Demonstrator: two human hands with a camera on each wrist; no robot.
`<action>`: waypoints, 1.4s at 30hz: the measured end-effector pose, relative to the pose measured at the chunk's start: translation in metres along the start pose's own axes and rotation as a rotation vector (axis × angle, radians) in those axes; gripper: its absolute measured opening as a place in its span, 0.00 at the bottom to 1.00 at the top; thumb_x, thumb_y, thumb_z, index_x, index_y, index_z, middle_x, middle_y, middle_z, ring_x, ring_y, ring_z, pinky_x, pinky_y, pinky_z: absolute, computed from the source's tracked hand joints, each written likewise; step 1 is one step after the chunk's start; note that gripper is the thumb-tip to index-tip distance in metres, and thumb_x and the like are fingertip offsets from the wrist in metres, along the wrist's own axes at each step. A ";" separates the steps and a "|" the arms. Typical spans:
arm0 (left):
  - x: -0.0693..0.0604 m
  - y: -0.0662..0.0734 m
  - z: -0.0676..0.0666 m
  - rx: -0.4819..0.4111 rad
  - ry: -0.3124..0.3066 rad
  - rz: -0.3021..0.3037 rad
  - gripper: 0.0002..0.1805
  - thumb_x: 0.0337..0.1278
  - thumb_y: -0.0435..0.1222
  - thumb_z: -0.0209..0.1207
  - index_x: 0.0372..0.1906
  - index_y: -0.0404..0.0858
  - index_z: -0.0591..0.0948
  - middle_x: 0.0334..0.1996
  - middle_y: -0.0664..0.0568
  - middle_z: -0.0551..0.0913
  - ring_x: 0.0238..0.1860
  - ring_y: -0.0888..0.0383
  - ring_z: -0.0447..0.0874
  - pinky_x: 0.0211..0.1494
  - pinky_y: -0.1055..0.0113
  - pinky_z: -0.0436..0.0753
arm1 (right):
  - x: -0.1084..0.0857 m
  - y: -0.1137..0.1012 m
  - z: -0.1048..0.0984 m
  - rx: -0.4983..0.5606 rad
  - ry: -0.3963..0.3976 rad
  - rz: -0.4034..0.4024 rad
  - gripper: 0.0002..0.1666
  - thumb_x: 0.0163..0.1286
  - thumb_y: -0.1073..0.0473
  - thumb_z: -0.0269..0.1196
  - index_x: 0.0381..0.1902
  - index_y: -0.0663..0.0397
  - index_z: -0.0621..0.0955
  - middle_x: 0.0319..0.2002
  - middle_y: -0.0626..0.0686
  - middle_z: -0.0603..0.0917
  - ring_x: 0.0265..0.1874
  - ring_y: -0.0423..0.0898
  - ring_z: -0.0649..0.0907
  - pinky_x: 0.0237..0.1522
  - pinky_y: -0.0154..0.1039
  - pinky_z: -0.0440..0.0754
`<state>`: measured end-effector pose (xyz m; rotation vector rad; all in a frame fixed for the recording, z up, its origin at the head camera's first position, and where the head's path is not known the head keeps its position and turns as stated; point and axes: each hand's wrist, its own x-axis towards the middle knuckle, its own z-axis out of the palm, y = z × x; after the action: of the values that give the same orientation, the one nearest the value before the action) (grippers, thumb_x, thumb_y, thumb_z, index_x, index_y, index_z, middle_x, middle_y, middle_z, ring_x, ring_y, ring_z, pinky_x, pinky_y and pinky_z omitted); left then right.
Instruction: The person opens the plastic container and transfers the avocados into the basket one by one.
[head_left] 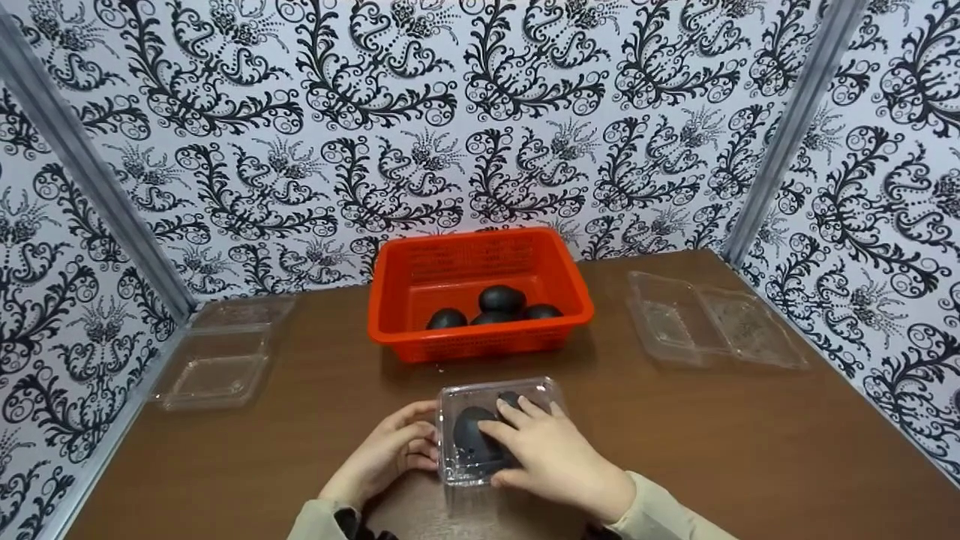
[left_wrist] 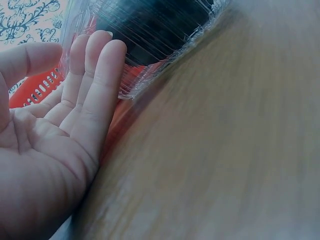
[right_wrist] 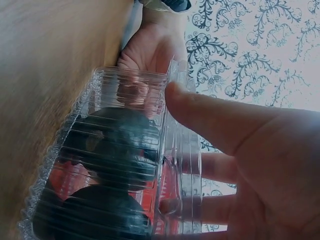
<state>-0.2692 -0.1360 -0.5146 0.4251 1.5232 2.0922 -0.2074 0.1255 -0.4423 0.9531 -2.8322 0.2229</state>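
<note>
A clear plastic box with its lid down stands on the table, dark egg-shaped objects inside it. My left hand is at the box's left side, fingers loosely bent; in the left wrist view its fingertips are at the ribbed wall. Over the lid's right part lies my right hand, fingers spread. In the right wrist view the right thumb is at the lid's edge and dark objects show through the ribbed side.
Behind the box, an orange-red basket holds several dark egg-shaped objects. Open clear containers lie on the table at left and right. Patterned walls enclose the back and both sides.
</note>
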 end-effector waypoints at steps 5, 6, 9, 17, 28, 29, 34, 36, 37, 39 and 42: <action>0.001 0.000 0.000 -0.008 0.005 -0.009 0.25 0.64 0.28 0.51 0.65 0.31 0.64 0.34 0.47 0.79 0.28 0.57 0.82 0.36 0.64 0.85 | 0.000 -0.002 0.001 -0.014 -0.005 0.017 0.34 0.60 0.38 0.66 0.62 0.42 0.76 0.63 0.59 0.75 0.59 0.64 0.75 0.54 0.69 0.70; 0.002 0.000 0.000 -0.009 0.007 -0.013 0.25 0.64 0.28 0.51 0.65 0.31 0.64 0.34 0.47 0.79 0.28 0.57 0.82 0.36 0.64 0.85 | 0.000 -0.002 0.002 -0.016 -0.006 0.020 0.34 0.60 0.38 0.66 0.62 0.42 0.76 0.63 0.59 0.74 0.59 0.64 0.75 0.54 0.70 0.70; 0.001 0.000 0.000 -0.012 0.013 -0.024 0.24 0.64 0.29 0.51 0.65 0.31 0.65 0.34 0.47 0.79 0.28 0.57 0.82 0.36 0.64 0.85 | 0.000 -0.004 0.004 -0.025 -0.008 0.025 0.33 0.61 0.40 0.65 0.63 0.42 0.76 0.63 0.59 0.74 0.59 0.64 0.75 0.52 0.70 0.71; 0.003 0.001 -0.001 0.009 -0.008 -0.013 0.15 0.64 0.27 0.53 0.54 0.33 0.70 0.32 0.48 0.81 0.29 0.57 0.82 0.36 0.65 0.84 | 0.003 -0.007 0.009 -0.049 0.023 0.032 0.30 0.63 0.43 0.63 0.64 0.31 0.74 0.62 0.61 0.75 0.58 0.66 0.75 0.50 0.74 0.69; 0.000 -0.001 -0.001 0.074 -0.037 -0.004 0.08 0.60 0.26 0.56 0.43 0.35 0.74 0.29 0.50 0.81 0.30 0.57 0.81 0.37 0.65 0.84 | 0.003 -0.009 0.011 -0.055 0.007 0.020 0.29 0.65 0.44 0.61 0.65 0.31 0.73 0.63 0.61 0.74 0.58 0.66 0.74 0.50 0.73 0.70; -0.001 -0.001 -0.001 0.084 -0.042 -0.007 0.06 0.60 0.26 0.56 0.41 0.35 0.74 0.29 0.50 0.80 0.30 0.57 0.81 0.37 0.65 0.85 | 0.003 -0.009 0.011 -0.053 -0.001 0.019 0.29 0.66 0.43 0.60 0.66 0.30 0.72 0.63 0.60 0.74 0.59 0.66 0.74 0.50 0.73 0.70; -0.001 -0.001 -0.004 0.115 -0.089 -0.002 0.03 0.63 0.27 0.54 0.37 0.37 0.76 0.30 0.51 0.79 0.31 0.58 0.81 0.38 0.64 0.85 | 0.003 -0.008 0.012 -0.058 -0.028 0.025 0.29 0.67 0.42 0.59 0.67 0.29 0.71 0.64 0.59 0.73 0.60 0.65 0.73 0.51 0.73 0.70; 0.000 0.000 -0.004 0.122 -0.115 -0.001 0.04 0.64 0.27 0.54 0.37 0.37 0.76 0.31 0.51 0.79 0.31 0.57 0.81 0.39 0.64 0.85 | 0.003 -0.007 0.013 -0.060 -0.025 0.031 0.29 0.67 0.41 0.59 0.67 0.29 0.71 0.64 0.59 0.73 0.60 0.65 0.73 0.51 0.73 0.70; 0.000 0.000 -0.004 0.124 -0.122 0.004 0.04 0.64 0.27 0.53 0.37 0.38 0.76 0.31 0.51 0.79 0.31 0.57 0.81 0.39 0.64 0.85 | 0.003 -0.007 0.013 -0.064 -0.021 0.030 0.29 0.67 0.41 0.59 0.67 0.29 0.71 0.64 0.59 0.73 0.60 0.65 0.73 0.51 0.73 0.70; -0.001 -0.001 -0.004 0.128 -0.128 0.007 0.04 0.64 0.27 0.53 0.37 0.38 0.76 0.30 0.51 0.79 0.31 0.58 0.81 0.39 0.64 0.85 | 0.003 -0.007 0.013 -0.061 -0.014 0.029 0.30 0.67 0.42 0.59 0.66 0.29 0.71 0.64 0.59 0.73 0.60 0.65 0.73 0.51 0.73 0.69; -0.001 -0.002 -0.004 0.138 -0.139 0.000 0.04 0.65 0.27 0.53 0.37 0.37 0.77 0.29 0.51 0.79 0.30 0.58 0.81 0.37 0.65 0.85 | 0.002 -0.008 0.014 -0.062 -0.002 0.026 0.29 0.66 0.42 0.60 0.66 0.30 0.72 0.63 0.60 0.74 0.59 0.65 0.74 0.51 0.73 0.70</action>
<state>-0.2703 -0.1391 -0.5181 0.6074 1.5900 1.9216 -0.2051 0.1157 -0.4554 0.9049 -2.8368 0.1361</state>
